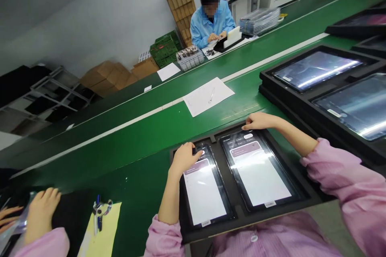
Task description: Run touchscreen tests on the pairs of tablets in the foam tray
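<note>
A: Black tray (pixel 304 198) on the green belt (pixel 135 136), holding two lit tablets side by side. Left hand (pixel 183 158) loosely open, fingertips on the left tablet (pixel 205 192) near its top edge.

B: Right hand (pixel 259 121) flat-ish, touching the top of the right tablet (pixel 259 174). More black trays (pixel 268 84) with screens further right.

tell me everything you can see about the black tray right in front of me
The black moulded tray lies flat at the near edge of the green conveyor belt, holding two lit tablets side by side in recesses. The left hand rests on the left tablet; the right hand touches the right tablet's top edge.
</note>
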### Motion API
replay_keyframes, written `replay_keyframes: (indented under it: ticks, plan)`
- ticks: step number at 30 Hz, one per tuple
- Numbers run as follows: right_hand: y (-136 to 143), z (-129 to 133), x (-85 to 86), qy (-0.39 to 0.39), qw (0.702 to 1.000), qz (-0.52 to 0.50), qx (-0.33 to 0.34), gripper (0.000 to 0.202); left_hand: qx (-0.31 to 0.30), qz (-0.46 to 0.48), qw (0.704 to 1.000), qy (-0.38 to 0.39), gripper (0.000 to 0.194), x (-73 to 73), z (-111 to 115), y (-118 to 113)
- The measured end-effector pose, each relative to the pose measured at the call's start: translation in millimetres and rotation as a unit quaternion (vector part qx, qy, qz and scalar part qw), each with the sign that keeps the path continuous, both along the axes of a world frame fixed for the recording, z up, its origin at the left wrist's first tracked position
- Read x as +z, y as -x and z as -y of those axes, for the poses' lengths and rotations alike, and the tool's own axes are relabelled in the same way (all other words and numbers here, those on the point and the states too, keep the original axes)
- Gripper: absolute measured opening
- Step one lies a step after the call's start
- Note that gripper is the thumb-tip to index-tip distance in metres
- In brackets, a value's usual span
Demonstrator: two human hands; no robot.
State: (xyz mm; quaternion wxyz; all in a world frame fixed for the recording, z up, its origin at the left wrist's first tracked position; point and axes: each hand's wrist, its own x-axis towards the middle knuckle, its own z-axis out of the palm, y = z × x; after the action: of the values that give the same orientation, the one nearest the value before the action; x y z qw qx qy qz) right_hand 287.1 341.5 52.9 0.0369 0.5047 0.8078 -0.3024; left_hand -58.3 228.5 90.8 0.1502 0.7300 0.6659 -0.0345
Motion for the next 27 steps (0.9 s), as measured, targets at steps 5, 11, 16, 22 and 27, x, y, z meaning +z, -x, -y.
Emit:
replay_keyframes:
  ticks: [5,11,16,22,27]
  plan:
    - [7.1,-6.1,17.7,0.058,0.998,-0.013,0.015,0.052,0.019,-0.006,0.998,0.057,0.036,16.8,-13.4,0.2]
    - [7.9,-12.7,28.2,0.09,0.995,-0.024,0.021,0.059,0.0,-0.02,0.998,0.058,0.038,23.1,-26.6,-0.3]
    - [5.2,-19.9,27.4,0.101,0.993,-0.024,0.052,0.06,-0.001,-0.022,0.997,0.069,0.046,23.2,-31.6,-0.3]
    - [-2.0,-23.8,26.1,0.083,0.993,-0.031,0.077,0.061,0.0,-0.029,0.995,0.093,0.054,22.8,-35.1,0.0]
    - [-1.7,0.2,17.7,0.016,0.998,-0.011,0.063,0.081,-0.022,-0.053,0.996,0.061,0.05,18.0,-23.2,-7.1]
